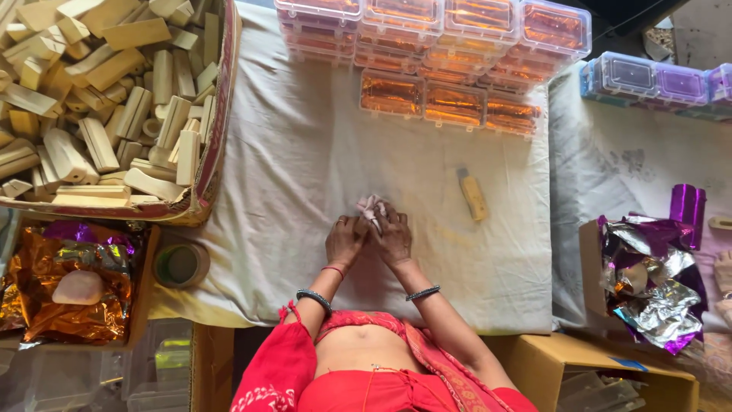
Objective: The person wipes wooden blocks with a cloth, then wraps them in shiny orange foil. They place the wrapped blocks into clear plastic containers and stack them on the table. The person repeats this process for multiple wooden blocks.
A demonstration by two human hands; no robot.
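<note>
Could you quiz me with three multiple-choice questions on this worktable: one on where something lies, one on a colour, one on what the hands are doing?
1. Where is the box of wooden blocks?
A. top left
B. bottom right
C. centre

2. What colour is the utility knife on the white cloth?
A. blue
B. yellow
C. green

3. What are the left hand and right hand doing?
A. resting apart
B. together on a small pinkish piece
C. lifting a box

Answers:
1 A, it fills the upper left corner.
2 B, its body is yellow.
3 B, both hands meet around the piece.
</note>
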